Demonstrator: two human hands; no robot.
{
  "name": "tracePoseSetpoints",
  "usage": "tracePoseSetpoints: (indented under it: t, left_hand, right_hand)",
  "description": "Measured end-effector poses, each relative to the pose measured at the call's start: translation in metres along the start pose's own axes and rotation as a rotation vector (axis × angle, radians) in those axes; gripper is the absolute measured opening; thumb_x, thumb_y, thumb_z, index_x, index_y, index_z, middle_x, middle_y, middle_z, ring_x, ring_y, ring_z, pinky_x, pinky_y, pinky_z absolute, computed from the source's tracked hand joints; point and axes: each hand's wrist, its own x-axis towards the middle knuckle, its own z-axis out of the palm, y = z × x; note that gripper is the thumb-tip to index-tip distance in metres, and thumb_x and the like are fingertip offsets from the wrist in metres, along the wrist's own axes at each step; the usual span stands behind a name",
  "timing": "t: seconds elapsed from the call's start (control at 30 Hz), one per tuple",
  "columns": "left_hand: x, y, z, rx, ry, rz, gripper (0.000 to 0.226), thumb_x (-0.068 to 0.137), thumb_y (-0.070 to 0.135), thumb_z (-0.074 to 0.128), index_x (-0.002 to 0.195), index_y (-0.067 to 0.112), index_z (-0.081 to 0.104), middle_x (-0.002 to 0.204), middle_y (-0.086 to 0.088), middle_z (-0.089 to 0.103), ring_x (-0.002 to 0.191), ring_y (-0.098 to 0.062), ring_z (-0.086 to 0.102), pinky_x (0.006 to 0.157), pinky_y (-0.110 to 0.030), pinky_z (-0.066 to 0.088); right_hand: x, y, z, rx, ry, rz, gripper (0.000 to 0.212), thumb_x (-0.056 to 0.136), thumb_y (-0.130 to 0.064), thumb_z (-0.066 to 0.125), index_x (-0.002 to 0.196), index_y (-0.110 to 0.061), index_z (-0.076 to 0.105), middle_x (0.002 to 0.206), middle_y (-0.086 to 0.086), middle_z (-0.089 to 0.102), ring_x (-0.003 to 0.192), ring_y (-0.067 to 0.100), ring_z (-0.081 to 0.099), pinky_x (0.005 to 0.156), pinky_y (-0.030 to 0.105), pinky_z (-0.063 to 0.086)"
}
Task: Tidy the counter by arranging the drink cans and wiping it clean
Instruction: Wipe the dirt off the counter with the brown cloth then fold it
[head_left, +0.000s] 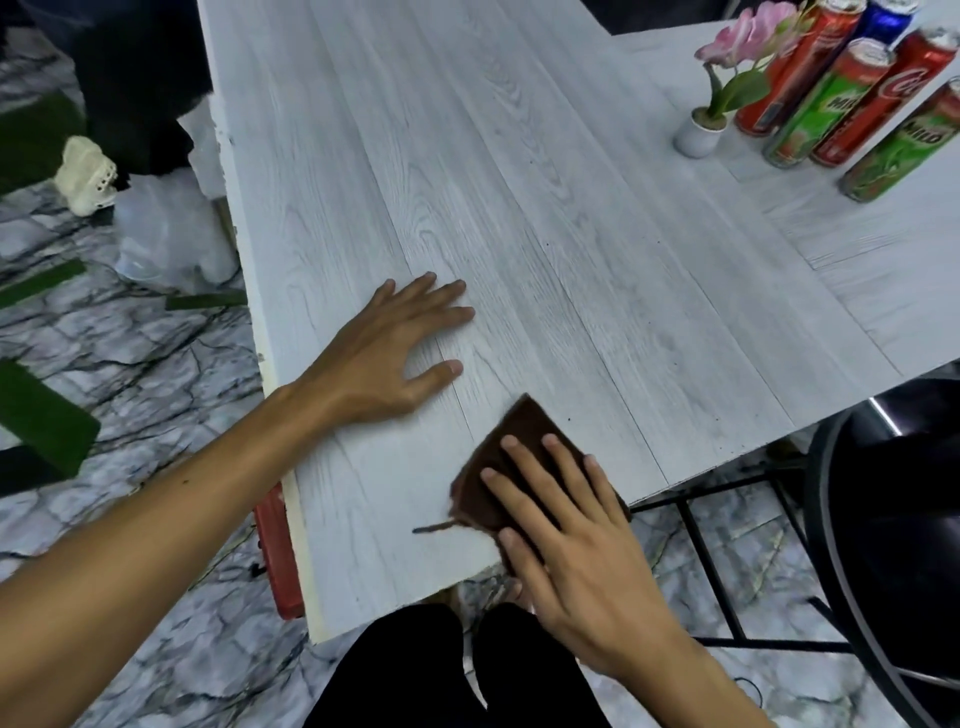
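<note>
We are wiping: our right hand (566, 525) presses the cloth (511, 457) flat, fingers straight and spread, near the counter (571, 234) edge. Left hand (387, 345) braces, splayed. Cans (852, 104) seem grouped far right. Next, sweep onward.

On the far right of the counter (519, 208), the near green can (904, 140) reads "MILO" in dark letters. The second green can (826, 111), to its left, bears the same "MILO" brand. The red can (883, 98) between them shows white Coca-Cola script, only its start visible. The print on the farther red can (800, 67) is unreadable.
</note>
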Motion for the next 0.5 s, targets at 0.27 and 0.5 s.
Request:
tracePoseSetpoints:
  t: [0.27,0.5]
  left_hand:
    - [0.008,0.017,0.006,-0.026,0.04,-0.057,0.063,0.098,0.056,0.046,0.156,0.033,0.036,0.168,0.015,0.019,0.156,-0.004,0.004,0.128,-0.042,0.004]
    - [0.017,0.027,0.012,0.01,0.052,-0.096,0.065,0.099,0.057,0.042,0.158,0.031,0.032,0.169,0.015,0.016,0.156,-0.003,0.002,0.128,-0.04,0.001]
  right_hand:
    - [0.026,0.072,-0.023,-0.005,0.091,0.177,0.056,0.106,-0.046,0.023,0.16,-0.034,0.025,0.169,-0.014,0.009,0.157,0.014,-0.002,0.126,0.047,0.011]
    - [0.005,0.099,-0.025,0.003,0.197,0.458,0.063,0.104,-0.052,0.017,0.161,-0.026,0.021,0.17,-0.005,0.004,0.157,0.02,-0.004,0.127,0.043,0.001]
